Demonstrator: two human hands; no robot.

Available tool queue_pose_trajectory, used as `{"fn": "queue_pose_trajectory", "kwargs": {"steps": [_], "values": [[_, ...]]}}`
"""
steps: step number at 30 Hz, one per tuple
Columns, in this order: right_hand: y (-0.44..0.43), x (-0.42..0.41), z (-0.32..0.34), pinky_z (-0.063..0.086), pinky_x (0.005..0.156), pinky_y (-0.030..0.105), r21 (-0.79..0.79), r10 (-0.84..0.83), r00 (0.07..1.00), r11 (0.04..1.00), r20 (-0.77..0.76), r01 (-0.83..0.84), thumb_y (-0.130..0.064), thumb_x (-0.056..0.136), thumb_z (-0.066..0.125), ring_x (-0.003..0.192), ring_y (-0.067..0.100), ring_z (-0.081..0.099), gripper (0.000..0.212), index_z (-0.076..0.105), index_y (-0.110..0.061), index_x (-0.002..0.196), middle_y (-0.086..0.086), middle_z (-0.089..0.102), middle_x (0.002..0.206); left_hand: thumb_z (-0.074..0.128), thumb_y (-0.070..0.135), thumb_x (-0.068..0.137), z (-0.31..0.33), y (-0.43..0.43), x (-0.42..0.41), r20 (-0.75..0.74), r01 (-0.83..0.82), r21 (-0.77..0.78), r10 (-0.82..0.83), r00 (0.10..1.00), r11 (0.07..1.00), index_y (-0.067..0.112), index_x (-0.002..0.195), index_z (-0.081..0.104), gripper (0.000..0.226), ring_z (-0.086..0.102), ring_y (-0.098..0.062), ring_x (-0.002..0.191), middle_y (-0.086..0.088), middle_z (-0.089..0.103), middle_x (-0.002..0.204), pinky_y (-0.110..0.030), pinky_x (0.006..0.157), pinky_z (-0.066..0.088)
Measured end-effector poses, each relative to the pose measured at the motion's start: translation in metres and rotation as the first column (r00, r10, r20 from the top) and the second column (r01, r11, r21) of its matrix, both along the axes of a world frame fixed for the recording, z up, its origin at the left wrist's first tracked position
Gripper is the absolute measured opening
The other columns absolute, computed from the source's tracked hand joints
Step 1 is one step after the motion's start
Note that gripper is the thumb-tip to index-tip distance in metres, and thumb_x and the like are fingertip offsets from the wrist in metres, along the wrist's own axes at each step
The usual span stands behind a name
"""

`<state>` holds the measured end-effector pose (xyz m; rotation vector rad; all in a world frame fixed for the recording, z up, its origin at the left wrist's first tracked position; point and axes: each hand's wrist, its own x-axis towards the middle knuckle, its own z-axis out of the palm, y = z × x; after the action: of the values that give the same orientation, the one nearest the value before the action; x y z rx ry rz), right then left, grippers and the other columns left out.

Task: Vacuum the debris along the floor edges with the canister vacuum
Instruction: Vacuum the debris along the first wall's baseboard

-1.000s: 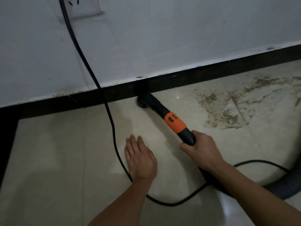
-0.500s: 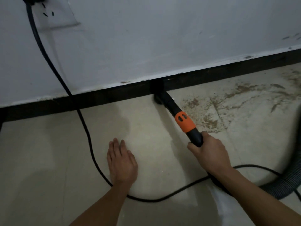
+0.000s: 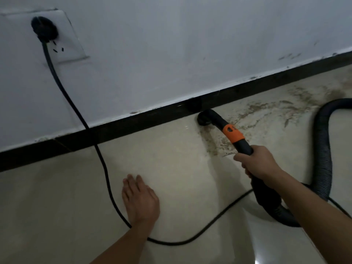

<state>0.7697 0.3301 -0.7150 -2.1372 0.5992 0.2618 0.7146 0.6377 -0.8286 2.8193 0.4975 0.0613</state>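
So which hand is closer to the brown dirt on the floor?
The right hand. It grips the vacuum wand at the edge of the brown dirt. The left hand lies flat on cleaner floor farther away, beside the black cord.

Glossy pale floor tiles (image 3: 171, 159) meet a dark matt skirting (image 3: 133, 126); ribbed plastic hose (image 3: 323, 149), smooth rubbery cable (image 3: 106, 168).

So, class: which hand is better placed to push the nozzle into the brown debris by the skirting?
Right. The right hand grips the black, orange-banded vacuum wand, its nozzle beside the brown debris; the left hand lies flat on the beige floor.
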Motion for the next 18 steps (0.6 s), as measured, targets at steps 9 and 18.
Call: {"fn": "queue_pose_trajectory", "kwargs": {"steps": [9, 18], "values": [[-0.013, -0.032, 0.025, 0.042, 0.042, 0.028, 0.270, -0.150, 0.976, 0.944, -0.159, 0.189, -0.012, 0.080, 0.074, 0.040, 0.020, 0.046, 0.023, 0.060, 0.001, 0.094, 0.006, 0.052, 0.052, 0.033, 0.021, 0.087, -0.001, 0.005, -0.002, -0.012, 0.023, -0.024, -0.023, 1.000, 0.999, -0.007, 0.134, 0.047, 0.057, 0.033, -0.046, 0.135, -0.032, 0.038, 0.144, -0.053, 0.112, 0.024], [0.014, -0.030, 0.018, 0.043, 0.043, 0.027, 0.175, -0.034, 0.988, 0.983, -0.148, 0.060, -0.012, 0.079, 0.073, 0.041, 0.019, 0.048, 0.019, 0.060, -0.001, 0.089, 0.004, 0.053, 0.051, 0.033, 0.021, 0.085, -0.003, 0.007, 0.001, -0.024, 0.030, -0.039, -0.031, 0.999, 0.999, -0.006, 0.134, 0.047, 0.058, 0.030, -0.045, 0.137, -0.031, 0.037, 0.145, -0.052, 0.112, 0.023]]}}
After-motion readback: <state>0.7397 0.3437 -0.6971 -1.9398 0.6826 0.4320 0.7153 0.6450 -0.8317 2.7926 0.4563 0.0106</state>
